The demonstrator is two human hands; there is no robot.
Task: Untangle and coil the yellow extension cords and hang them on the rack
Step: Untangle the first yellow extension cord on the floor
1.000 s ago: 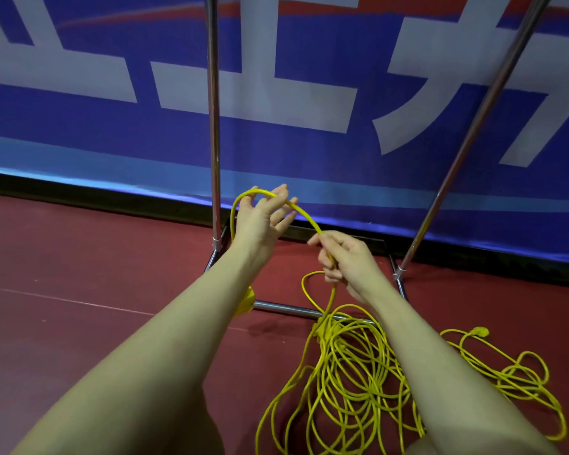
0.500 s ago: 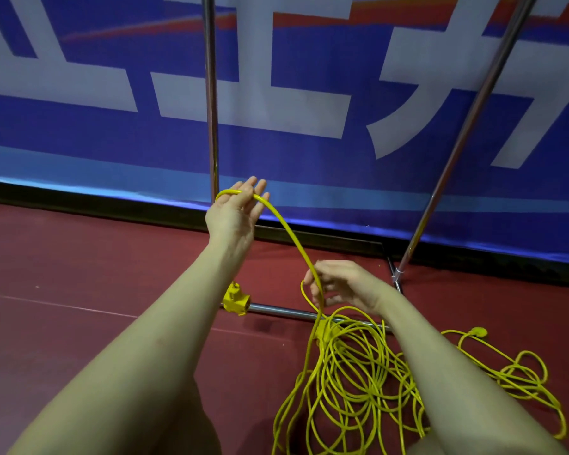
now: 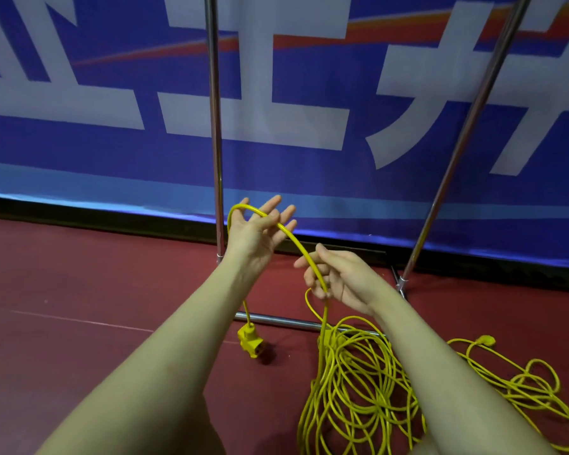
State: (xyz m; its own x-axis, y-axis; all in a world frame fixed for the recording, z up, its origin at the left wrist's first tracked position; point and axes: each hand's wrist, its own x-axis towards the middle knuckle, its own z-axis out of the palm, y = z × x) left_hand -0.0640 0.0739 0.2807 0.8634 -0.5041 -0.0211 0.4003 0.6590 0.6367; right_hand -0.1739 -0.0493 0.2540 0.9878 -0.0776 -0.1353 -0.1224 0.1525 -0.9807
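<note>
A yellow extension cord (image 3: 301,247) arches over my left hand (image 3: 257,233), whose fingers are spread and fairly straight. Its yellow socket end (image 3: 251,342) hangs below my left forearm, close to the floor. My right hand (image 3: 340,279) pinches the same cord just to the right, fingers curled round it. From there the cord drops into a tangled yellow pile (image 3: 358,385) on the red floor. A second loose yellow cord (image 3: 526,385) with its plug (image 3: 485,339) lies to the right. The rack's metal poles (image 3: 216,126) rise behind my hands.
The rack's slanted right pole (image 3: 467,126) and low base bar (image 3: 276,320) stand just beyond my hands. A blue banner (image 3: 309,178) with white characters runs along the back. Red floor (image 3: 79,290) spreads to the left.
The socket end has dropped lower under my left hand. My right hand slid down the cord, then came back up towards the left hand. My left fingers have spread wider.
</note>
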